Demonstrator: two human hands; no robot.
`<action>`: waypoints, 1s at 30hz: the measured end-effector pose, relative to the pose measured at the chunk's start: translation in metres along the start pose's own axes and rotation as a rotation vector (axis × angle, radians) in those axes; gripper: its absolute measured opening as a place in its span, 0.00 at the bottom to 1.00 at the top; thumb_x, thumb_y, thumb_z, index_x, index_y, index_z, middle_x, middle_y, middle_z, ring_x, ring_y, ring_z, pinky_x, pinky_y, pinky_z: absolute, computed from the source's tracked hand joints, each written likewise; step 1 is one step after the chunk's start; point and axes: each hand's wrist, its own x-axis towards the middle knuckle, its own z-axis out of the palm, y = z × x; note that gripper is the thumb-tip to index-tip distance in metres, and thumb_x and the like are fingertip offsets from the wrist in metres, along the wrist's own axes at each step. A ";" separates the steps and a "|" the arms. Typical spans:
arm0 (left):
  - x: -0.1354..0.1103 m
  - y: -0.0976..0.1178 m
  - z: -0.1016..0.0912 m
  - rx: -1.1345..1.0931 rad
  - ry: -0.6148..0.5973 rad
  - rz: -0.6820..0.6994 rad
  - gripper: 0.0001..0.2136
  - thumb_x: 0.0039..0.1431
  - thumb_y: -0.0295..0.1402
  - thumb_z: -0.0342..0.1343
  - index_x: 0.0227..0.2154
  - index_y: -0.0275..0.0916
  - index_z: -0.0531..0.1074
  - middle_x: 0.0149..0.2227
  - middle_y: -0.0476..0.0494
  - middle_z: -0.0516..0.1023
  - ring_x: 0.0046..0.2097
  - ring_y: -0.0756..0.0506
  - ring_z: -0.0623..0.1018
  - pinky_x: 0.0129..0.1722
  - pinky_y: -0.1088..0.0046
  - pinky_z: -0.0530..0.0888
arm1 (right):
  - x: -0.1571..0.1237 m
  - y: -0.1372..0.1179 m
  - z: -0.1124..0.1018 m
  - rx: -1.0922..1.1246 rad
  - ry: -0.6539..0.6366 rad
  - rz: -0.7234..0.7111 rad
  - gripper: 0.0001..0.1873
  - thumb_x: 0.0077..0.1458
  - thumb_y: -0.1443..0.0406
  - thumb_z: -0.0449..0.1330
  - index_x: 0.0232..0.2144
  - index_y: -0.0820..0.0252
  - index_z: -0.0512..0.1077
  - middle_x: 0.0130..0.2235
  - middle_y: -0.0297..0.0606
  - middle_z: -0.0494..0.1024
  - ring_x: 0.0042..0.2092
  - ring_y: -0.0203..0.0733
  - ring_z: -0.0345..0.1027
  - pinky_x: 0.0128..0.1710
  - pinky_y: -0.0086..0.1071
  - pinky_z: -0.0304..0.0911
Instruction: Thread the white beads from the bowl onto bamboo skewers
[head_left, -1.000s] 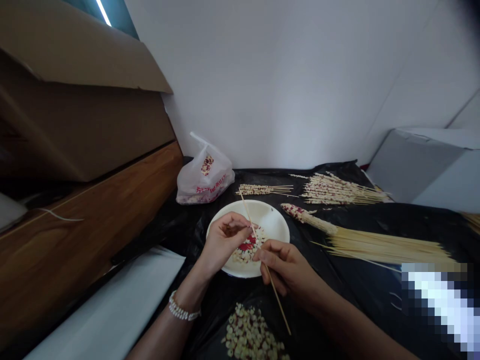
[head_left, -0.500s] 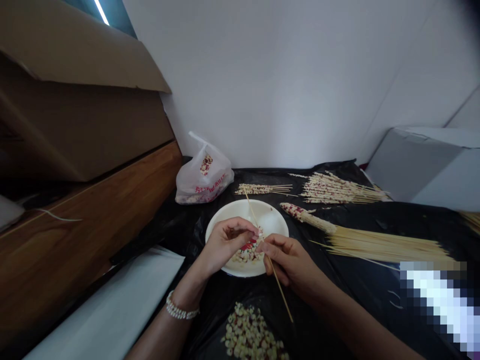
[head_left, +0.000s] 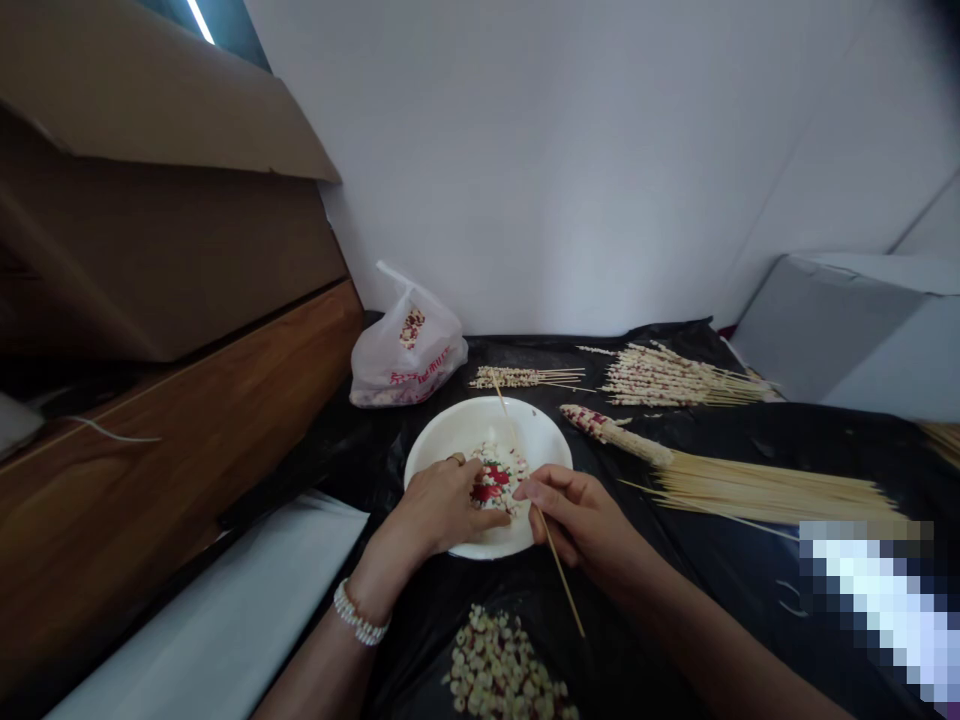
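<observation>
My right hand (head_left: 562, 510) pinches a thin bamboo stick (head_left: 559, 575), which slants from over the bowl down towards me. Pale kernels appear on the stick near my fingertips. My left hand (head_left: 442, 505) reaches into a white bowl (head_left: 431, 440), thumb and fingers apart, its fingertips over loose corn kernels (head_left: 501, 460) in white and dark red. I cannot tell whether a kernel touches those fingertips. The bowl's bottom bears a red printed pattern (head_left: 491, 487). Closer to me, a heap of yellowish kernels (head_left: 502, 665) lies on black plastic sheeting.
Behind the bowl stand a white plastic bag (head_left: 409, 355) and a small row of kernel-covered sticks (head_left: 510, 377). To the right lie a larger pile of strung sticks (head_left: 660, 375) and a bundle of bare sticks (head_left: 772, 485). A cardboard box (head_left: 172, 240) is at the left.
My left hand has moved away from the stick, down and left into the bowl, and its fingers have parted. The bowl has shifted slightly left. My right hand keeps its hold.
</observation>
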 end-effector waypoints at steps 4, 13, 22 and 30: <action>0.002 -0.004 0.000 -0.073 -0.064 0.079 0.13 0.46 0.43 0.61 0.32 0.41 0.75 0.30 0.44 0.75 0.31 0.43 0.73 0.28 0.70 0.61 | -0.001 -0.001 0.001 -0.018 0.007 0.012 0.18 0.53 0.52 0.63 0.29 0.62 0.69 0.19 0.27 0.72 0.13 0.22 0.49 0.13 0.23 0.37; 0.006 -0.008 0.003 -0.397 -0.302 0.202 0.07 0.45 0.28 0.55 0.28 0.39 0.76 0.25 0.50 0.75 0.27 0.48 0.71 0.25 0.75 0.63 | 0.000 0.001 -0.001 -0.040 0.016 0.001 0.19 0.53 0.51 0.62 0.28 0.62 0.70 0.19 0.27 0.72 0.13 0.23 0.49 0.13 0.23 0.39; 0.006 -0.011 0.009 -0.387 -0.227 0.177 0.09 0.44 0.25 0.52 0.27 0.38 0.76 0.24 0.49 0.75 0.27 0.49 0.71 0.26 0.75 0.64 | -0.001 0.000 0.000 -0.037 0.013 -0.005 0.18 0.53 0.51 0.62 0.28 0.62 0.69 0.19 0.27 0.72 0.12 0.23 0.49 0.12 0.23 0.38; 0.014 -0.006 -0.002 -1.137 0.152 -0.041 0.03 0.48 0.30 0.63 0.26 0.36 0.75 0.25 0.48 0.76 0.27 0.51 0.72 0.27 0.77 0.70 | 0.000 0.003 0.000 0.005 -0.021 -0.003 0.16 0.55 0.54 0.62 0.30 0.62 0.70 0.20 0.28 0.74 0.12 0.23 0.52 0.12 0.21 0.40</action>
